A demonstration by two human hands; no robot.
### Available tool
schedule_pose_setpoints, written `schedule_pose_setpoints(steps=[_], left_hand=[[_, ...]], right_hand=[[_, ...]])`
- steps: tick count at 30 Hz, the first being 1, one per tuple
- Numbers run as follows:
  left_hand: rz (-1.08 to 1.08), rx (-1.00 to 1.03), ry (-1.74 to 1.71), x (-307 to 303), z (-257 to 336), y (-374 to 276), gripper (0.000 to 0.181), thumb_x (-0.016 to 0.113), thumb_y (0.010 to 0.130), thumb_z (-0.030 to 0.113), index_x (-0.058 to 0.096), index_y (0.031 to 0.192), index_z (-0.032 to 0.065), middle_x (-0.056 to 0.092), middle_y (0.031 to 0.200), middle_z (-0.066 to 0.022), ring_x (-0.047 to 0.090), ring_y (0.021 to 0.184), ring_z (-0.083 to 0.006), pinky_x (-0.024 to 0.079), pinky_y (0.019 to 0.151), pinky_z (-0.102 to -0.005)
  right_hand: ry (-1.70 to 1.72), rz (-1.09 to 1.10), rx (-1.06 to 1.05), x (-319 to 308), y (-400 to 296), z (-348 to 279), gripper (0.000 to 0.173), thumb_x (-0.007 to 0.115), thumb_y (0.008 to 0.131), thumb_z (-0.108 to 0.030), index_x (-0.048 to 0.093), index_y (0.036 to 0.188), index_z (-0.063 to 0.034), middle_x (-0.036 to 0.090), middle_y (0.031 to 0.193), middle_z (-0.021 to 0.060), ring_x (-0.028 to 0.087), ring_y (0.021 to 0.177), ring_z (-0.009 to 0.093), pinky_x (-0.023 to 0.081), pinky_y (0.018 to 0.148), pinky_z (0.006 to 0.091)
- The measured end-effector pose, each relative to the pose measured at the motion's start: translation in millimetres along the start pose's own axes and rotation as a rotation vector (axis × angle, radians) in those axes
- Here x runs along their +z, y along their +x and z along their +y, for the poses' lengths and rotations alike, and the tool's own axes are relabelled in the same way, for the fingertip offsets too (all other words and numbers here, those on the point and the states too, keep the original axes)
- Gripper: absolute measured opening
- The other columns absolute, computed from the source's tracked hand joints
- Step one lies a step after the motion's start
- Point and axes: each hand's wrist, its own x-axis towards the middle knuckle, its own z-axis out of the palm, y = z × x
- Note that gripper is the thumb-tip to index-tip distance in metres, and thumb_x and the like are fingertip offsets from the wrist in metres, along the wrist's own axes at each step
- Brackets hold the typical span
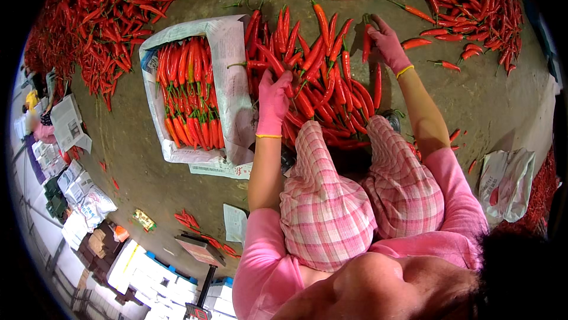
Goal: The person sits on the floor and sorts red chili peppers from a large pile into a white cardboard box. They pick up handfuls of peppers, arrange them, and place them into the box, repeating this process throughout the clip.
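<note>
A heap of red chili peppers point(333, 93) lies on the floor before my knees. My left hand point(273, 100), in a pink glove with a yellow cuff, is closed around red chilies at the heap's left side. My right hand point(388, 44), gloved alike, holds a single red chili point(366, 44) by its stem end, the fruit hanging down, off the heap's upper right. Left of the heap stands a box lined with newspaper point(228, 58). Inside it, red chilies point(188, 93) lie in neat rows, their green stems meeting around the middle.
Big chili piles rise at the upper left point(102, 13) and upper right point(470, 4). A plastic bag point(508, 182) lies at the right. Loose chilies dot the concrete floor point(146, 182). White boxes point(155, 275) are stacked lower left; another person point(43, 132) is at the far left.
</note>
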Motion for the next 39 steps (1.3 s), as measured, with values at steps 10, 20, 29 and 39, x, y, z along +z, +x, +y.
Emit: schedule_pose_setpoints(steps=[10, 20, 29, 39], left_hand=[[-0.073, 0.089, 0.6, -0.2, 14.2, -8.6, 0.047, 0.059, 0.097, 0.035, 0.057, 0.116, -0.0082, 0.064, 0.115, -0.015, 0.063, 0.107, -0.0232, 0.047, 0.096, -0.0308], [-0.172, 0.37, 1.636, 4.0, 75.8, 35.4, 0.025, 0.064, 0.087, 0.022, 0.064, 0.107, 0.007, 0.062, 0.114, -0.0108, 0.061, 0.103, -0.0271, 0.051, 0.08, -0.0423], [-0.386, -0.01, 1.909, -1.9, 82.0, 45.1, 0.038, 0.064, 0.083, 0.02, 0.058, 0.118, 0.0083, 0.062, 0.117, -0.0138, 0.06, 0.105, -0.0352, 0.051, 0.083, -0.0495], [-0.305, -0.254, 1.528, -25.3, 92.5, 2.1, 0.04, 0.061, 0.084, 0.021, 0.057, 0.122, 0.0068, 0.068, 0.106, -0.0188, 0.064, 0.101, -0.0378, 0.05, 0.088, -0.0484]], right_hand=[[-1.318, -0.034, -0.304, 22.6, -31.5, -15.4, 0.058, 0.054, 0.083, -0.007, 0.051, 0.139, -0.0245, 0.058, 0.122, 0.0141, 0.059, 0.11, 0.036, 0.051, 0.092, 0.0444], [-1.267, -0.177, -0.824, 85.8, 14.6, -59.6, 0.038, 0.059, 0.084, -0.016, 0.061, 0.122, -0.0176, 0.061, 0.114, 0.01, 0.058, 0.111, 0.031, 0.047, 0.094, 0.0474], [-1.514, -0.593, -0.968, 113.0, 50.7, -86.6, 0.039, 0.061, 0.084, -0.025, 0.059, 0.122, -0.0163, 0.061, 0.113, 0.0099, 0.057, 0.113, 0.031, 0.045, 0.099, 0.0457], [-0.929, -0.594, -0.222, 187.2, 27.1, -84.8, 0.056, 0.06, 0.09, -0.041, 0.052, 0.136, -0.01, 0.066, 0.118, 0.0202, 0.062, 0.111, 0.037, 0.048, 0.096, 0.0435]])
